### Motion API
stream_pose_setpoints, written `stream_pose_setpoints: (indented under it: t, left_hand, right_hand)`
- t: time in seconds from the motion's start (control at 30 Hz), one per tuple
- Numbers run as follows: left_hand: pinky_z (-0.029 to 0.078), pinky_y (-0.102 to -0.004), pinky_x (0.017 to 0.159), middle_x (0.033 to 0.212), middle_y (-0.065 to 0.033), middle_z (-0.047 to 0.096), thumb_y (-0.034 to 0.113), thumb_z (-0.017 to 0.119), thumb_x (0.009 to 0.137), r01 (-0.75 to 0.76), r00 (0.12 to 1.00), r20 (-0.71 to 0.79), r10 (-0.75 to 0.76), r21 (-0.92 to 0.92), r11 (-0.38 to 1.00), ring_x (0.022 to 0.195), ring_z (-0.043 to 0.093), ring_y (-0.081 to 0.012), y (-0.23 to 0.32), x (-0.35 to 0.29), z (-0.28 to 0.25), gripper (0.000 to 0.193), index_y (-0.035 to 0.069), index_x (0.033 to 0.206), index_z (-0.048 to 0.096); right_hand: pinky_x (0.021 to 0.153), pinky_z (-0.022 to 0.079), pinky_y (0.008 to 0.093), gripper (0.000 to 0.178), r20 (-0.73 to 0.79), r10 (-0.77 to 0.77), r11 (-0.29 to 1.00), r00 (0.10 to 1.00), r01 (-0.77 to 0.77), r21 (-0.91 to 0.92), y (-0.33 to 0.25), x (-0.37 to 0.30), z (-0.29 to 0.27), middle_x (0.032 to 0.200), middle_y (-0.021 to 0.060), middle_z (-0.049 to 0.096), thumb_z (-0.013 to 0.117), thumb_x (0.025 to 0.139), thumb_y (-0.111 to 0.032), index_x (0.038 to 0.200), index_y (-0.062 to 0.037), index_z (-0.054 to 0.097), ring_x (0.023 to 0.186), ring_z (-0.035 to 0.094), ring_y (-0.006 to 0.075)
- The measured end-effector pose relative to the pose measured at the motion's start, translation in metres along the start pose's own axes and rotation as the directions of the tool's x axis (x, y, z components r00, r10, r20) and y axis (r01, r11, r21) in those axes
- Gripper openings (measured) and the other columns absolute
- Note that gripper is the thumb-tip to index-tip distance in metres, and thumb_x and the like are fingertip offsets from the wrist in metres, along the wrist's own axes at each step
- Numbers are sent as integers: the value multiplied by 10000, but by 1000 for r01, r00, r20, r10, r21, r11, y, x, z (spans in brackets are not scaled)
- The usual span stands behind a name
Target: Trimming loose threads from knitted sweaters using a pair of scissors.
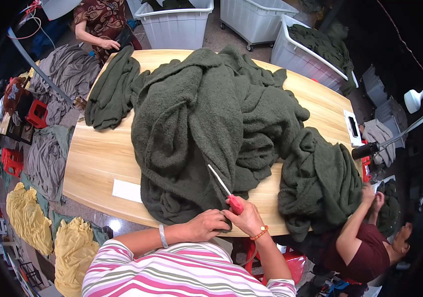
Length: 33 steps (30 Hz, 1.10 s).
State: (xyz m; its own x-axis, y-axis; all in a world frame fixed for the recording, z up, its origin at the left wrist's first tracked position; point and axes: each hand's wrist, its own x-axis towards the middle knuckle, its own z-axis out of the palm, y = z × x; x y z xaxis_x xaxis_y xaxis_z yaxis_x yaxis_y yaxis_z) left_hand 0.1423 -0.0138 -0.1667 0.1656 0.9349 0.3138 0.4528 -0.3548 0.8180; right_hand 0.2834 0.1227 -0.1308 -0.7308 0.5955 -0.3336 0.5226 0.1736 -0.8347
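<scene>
A large heap of dark green knit fabric (191, 114) covers the middle of the table and reaches its near edge. My left hand (202, 225) is closed on a fold of this fabric at the near edge, a pale bangle round its wrist. Right beside it, my right hand (247, 218) grips red-handled scissors (220, 180). Their narrow silver blades look closed and point away from me, over the heap. My fingertips partly hide the handle. The two hands almost touch each other.
Smaller green knit piles lie on the wooden table (100, 163) at far left (112, 89) and right (315, 183). A white paper (127, 190) lies at left. One co-worker (365, 247) sits at right, another (102, 29) stands far left. White bins (174, 27) stand beyond.
</scene>
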Motion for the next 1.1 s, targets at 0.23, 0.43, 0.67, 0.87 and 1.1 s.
stream_pose_setpoints:
  t: [0.23, 0.43, 0.67, 0.87, 1.1]
  left_hand:
    - [497, -281, 783, 966, -61, 685, 106, 688, 868, 405, 904, 58, -423, -427, 808, 875, 621, -134, -8, 10, -40, 201, -7, 1033, 669]
    - [498, -285, 807, 1174, -46, 548, 226, 674, 901, 154, 587, -358, -726, -831, 534, 1003, 549, -121, -90, 89, -132, 529, 42, 1323, 412]
    - [391, -338, 1047, 1253, -98, 586, 216, 693, 886, -57, 811, -561, -169, -362, 930, 1211, 508, -219, -68, 252, -174, 446, 6, 1263, 579]
    - [249, -447, 1137, 1444, -195, 400, 440, 745, 772, 47, 992, 81, -97, 472, 880, 1348, 328, -382, -110, 302, -95, 766, 103, 1400, 465]
    - [314, -476, 1087, 1394, -291, 385, 565, 748, 733, 403, 914, -272, -302, 516, 756, 1310, 350, -435, -124, 277, -54, 1034, -90, 1401, 309]
  right_hand:
    - [667, 502, 386, 232, -22, -111, 989, 994, 109, -95, -11, -5, -5, 756, 146, 634, 688, 829, -201, 1003, -56, 637, 687, 640, 300]
    - [602, 435, 242, 167, 192, -178, 971, 965, 141, 194, -29, -41, -25, 721, 1, 568, 705, 838, -74, 958, -2, 615, 655, 486, 60]
    - [587, 419, 272, 106, 75, -189, 923, 979, 151, 353, -11, -50, -21, 669, 44, 512, 672, 851, -74, 866, -16, 584, 615, 469, 106]
    - [597, 430, 279, 116, 2, -135, 924, 991, 126, 361, 13, -57, -29, 673, 51, 522, 679, 855, -94, 871, -28, 584, 620, 493, 121]
    - [603, 468, 349, 154, -87, -143, 977, 986, 155, 146, 31, -62, -13, 727, 137, 576, 690, 825, -142, 917, -52, 606, 629, 571, 289]
